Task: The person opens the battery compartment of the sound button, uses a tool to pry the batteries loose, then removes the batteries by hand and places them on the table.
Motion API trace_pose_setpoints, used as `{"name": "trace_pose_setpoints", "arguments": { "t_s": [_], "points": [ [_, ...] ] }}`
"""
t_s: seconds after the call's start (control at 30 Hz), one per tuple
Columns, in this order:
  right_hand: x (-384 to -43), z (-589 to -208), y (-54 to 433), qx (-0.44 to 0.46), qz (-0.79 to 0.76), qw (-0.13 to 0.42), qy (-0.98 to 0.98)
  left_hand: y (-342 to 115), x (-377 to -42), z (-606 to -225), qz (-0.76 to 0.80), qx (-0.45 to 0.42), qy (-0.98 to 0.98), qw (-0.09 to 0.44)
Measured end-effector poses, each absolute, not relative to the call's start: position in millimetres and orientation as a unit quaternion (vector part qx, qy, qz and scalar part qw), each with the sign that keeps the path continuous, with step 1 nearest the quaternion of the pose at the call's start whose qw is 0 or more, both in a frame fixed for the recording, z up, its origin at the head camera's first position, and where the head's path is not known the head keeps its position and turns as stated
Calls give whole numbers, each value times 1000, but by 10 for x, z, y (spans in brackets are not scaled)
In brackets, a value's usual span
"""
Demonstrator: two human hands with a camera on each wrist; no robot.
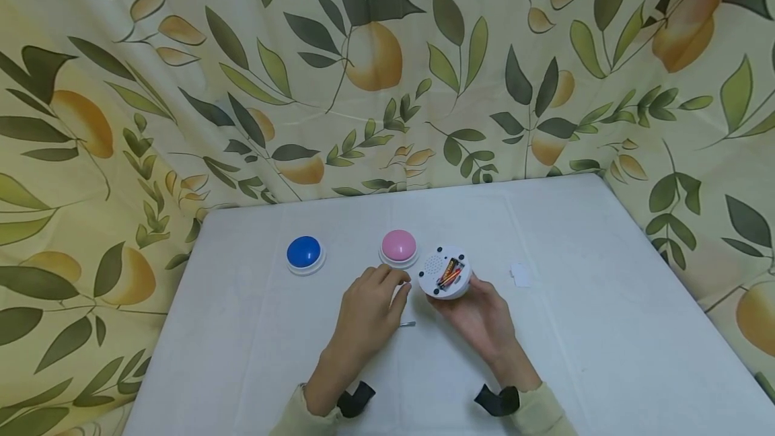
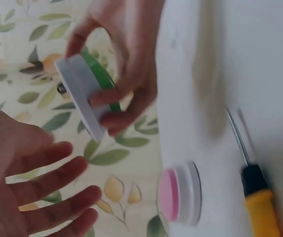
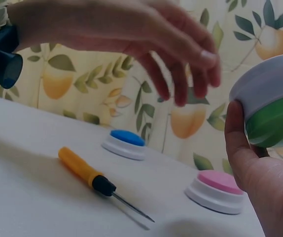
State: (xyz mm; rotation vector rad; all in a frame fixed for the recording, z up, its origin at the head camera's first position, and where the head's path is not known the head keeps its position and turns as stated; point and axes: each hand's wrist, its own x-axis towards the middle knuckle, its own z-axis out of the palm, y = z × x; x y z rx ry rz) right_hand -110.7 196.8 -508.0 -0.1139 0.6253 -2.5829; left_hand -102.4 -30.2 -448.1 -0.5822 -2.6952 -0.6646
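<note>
My right hand [image 1: 484, 325] grips a white round push button [image 1: 431, 281] with a green dome [image 3: 274, 121], held upside down above the table. Its underside faces up, showing speaker holes, dark feet and an uncovered battery compartment with orange-and-black batteries [image 1: 451, 273] inside. To its left, my left hand [image 1: 371, 308] hovers with loosely bent, spread fingers, holding nothing and apart from the button. Below the hands, a screwdriver [image 3: 85, 168] with a yellow handle and black collar lies on the table; in the head view the left hand covers most of it.
A blue push button [image 1: 304, 252] and a pink push button [image 1: 399, 246] stand dome up toward the back of the white table [image 1: 605, 328]. A small flat white piece [image 1: 520, 274] lies to the right. Behind the table hangs a fruit-patterned curtain [image 1: 460, 113].
</note>
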Motion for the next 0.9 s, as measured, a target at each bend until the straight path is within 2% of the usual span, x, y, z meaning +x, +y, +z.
{"name": "trace_pose_setpoints", "arguments": {
  "t_s": [0.4, 0.9],
  "points": [
    [-1091, -5078, 1902, -41, -938, 229, 257, -9, -1003, -4384, -215, -254, -920, 207],
    [-1060, -5070, 1876, -22, -934, 230, 273, 81, -994, -4413, -169, -250, -923, 239]
  ]
}}
